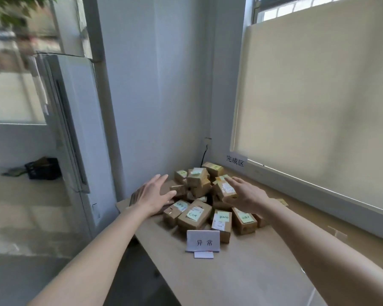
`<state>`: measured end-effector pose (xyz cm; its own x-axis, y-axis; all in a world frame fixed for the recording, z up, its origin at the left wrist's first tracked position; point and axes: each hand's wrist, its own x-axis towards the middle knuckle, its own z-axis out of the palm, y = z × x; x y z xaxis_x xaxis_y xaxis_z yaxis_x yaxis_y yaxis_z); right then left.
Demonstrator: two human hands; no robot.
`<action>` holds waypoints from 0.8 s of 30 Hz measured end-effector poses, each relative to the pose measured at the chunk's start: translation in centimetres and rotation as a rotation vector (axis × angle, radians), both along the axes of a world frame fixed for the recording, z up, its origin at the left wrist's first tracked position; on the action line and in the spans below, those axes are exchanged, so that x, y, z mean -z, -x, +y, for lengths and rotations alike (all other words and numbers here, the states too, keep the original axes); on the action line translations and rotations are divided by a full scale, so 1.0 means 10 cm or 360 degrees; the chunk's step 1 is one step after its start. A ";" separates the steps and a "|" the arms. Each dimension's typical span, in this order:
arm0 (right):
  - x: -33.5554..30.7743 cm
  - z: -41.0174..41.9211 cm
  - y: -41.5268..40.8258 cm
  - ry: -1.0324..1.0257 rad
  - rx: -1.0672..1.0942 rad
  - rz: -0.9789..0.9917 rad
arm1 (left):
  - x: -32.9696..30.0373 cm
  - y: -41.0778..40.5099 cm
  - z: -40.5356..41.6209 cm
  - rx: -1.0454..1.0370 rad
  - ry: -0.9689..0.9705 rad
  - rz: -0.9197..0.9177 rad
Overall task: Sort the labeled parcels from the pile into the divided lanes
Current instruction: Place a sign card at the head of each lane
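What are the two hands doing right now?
Left hand: open, fingers spread, holding nothing.
Right hand: open above the pile of boxes, holding nothing.

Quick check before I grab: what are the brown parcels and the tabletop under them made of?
Small brown parcels: matte cardboard by the look, with folded flaps, paper labels and pale sticky notes. Tan tabletop: flat and matte; it could be cardboard sheet or laminate.
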<state>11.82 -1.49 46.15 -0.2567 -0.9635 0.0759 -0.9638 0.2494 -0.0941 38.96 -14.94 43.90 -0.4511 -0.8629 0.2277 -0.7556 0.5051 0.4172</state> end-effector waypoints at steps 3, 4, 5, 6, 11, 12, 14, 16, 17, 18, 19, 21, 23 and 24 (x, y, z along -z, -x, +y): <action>0.02 -0.23 -0.13 -0.0019 -0.0034 0.0028 | 0.11 -0.16 -0.13 -0.0031 -0.0064 0.0034; 0.05 -0.31 -0.15 -0.0029 -0.0034 0.0027 | 0.15 -0.18 -0.19 -0.0043 -0.0084 0.0041; 0.09 -0.39 -0.15 -0.0039 -0.0036 0.0023 | 0.20 -0.20 -0.27 -0.0055 -0.0093 0.0051; 0.15 -0.49 -0.15 -0.0043 -0.0045 0.0014 | 0.25 -0.20 -0.35 -0.0067 -0.0104 0.0055; 0.62 -1.02 0.02 -0.0114 -0.0028 -0.0057 | 0.63 -0.02 -0.82 -0.0053 -0.0147 -0.0001; 0.75 -1.13 0.06 -0.0144 -0.0011 -0.0081 | 0.73 0.05 -0.92 -0.0049 -0.0161 -0.0034; 1.06 -1.35 0.18 -0.0201 0.0015 -0.0129 | 0.96 0.22 -1.12 -0.0033 -0.0186 -0.0090; 1.40 -1.57 0.34 -0.0277 0.0052 -0.0169 | 1.21 0.43 -1.33 -0.0017 -0.0245 -0.0121; 1.58 -1.67 0.43 -0.0308 0.0076 -0.0199 | 1.36 0.55 -1.43 -0.0006 -0.0285 -0.0132; 1.76 -1.77 0.54 -0.0334 0.0101 -0.0235 | 1.54 0.67 -1.54 0.0010 -0.0328 -0.0142; 1.95 -1.85 0.64 -0.0355 0.0131 -0.0269 | 1.72 0.78 -1.63 0.0030 -0.0362 -0.0154; 2.35 -2.00 0.84 -0.0406 0.0207 -0.0334 | 2.12 0.97 -1.81 0.0063 -0.0415 -0.0177; 2.77 -2.09 1.00 -0.0471 0.0251 -0.0397 | 2.55 1.12 -1.95 0.0074 -0.0493 -0.0223; 2.98 -2.13 1.06 -0.0494 0.0264 -0.0432 | 2.76 1.20 -2.01 0.0071 -0.0539 -0.0239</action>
